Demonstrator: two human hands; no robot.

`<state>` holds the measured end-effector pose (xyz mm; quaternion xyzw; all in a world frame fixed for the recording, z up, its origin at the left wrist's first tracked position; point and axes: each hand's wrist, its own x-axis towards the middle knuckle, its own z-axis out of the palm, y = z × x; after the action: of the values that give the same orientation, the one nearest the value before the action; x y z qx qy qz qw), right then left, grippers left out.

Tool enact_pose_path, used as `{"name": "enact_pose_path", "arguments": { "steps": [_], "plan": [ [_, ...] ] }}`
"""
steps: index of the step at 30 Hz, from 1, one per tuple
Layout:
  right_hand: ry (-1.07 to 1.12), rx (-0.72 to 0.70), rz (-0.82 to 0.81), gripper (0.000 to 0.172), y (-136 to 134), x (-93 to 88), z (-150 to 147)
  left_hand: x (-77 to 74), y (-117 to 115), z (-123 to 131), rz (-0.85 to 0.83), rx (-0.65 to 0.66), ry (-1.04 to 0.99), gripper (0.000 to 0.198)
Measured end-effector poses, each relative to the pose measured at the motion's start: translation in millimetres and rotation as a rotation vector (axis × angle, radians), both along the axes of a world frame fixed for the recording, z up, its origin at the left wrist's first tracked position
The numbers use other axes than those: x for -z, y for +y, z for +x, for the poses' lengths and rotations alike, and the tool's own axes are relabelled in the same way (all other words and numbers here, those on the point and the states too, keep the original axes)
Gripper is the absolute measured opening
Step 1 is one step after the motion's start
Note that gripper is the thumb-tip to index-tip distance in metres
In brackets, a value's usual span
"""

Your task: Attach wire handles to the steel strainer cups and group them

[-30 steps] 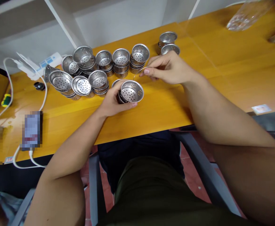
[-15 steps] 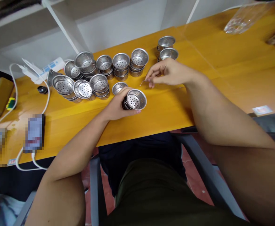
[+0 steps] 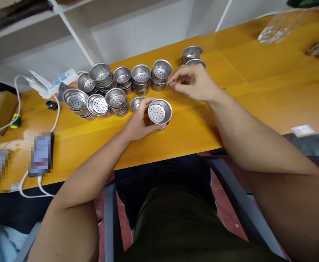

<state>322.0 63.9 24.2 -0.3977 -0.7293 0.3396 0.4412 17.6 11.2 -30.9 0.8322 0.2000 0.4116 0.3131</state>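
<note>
My left hand (image 3: 137, 123) grips a perforated steel strainer cup (image 3: 159, 111) near the middle of the yellow table (image 3: 192, 123), its open mouth facing up toward me. My right hand (image 3: 193, 82) hovers just behind and to the right of it, fingers curled and pinched together; earlier frames showed a thin wire in them, which I cannot make out now. A lone small strainer (image 3: 136, 103) lies beside my left hand. Several stacked strainer cups (image 3: 115, 85) crowd the table behind. Two more strainers (image 3: 192, 54) stand behind my right hand.
A white power strip (image 3: 52, 80) with cables lies at the back left, a blurred phone (image 3: 41, 153) at the front left edge. A clear plastic bag (image 3: 282, 25) rests at the far right. White shelving stands behind the table. A chair and my lap are below.
My right hand moved back and up toward the stacks, its pinched fingers turning; the wire is no longer visible. My left hand tilted the strainer's mouth more upward.
</note>
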Motion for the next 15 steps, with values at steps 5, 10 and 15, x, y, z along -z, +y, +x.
{"name": "enact_pose_path", "arguments": {
  "steps": [5, 10, 15],
  "plan": [
    [0.143, -0.048, -0.081, 0.055, 2.3, 8.6, -6.1, -4.3, -0.4, -4.3, -0.003, -0.112, 0.001, 0.107],
    [0.201, -0.036, -0.054, 0.056, 1.1, 7.7, -9.9, 4.3, 15.0, -13.2, 0.027, -0.198, -0.047, 0.113],
    [0.168, -0.044, 0.0, 0.052, -21.0, -8.6, -25.0, 12.3, 23.5, -18.4, -0.005, -0.189, -0.09, 0.113]
  ]
}}
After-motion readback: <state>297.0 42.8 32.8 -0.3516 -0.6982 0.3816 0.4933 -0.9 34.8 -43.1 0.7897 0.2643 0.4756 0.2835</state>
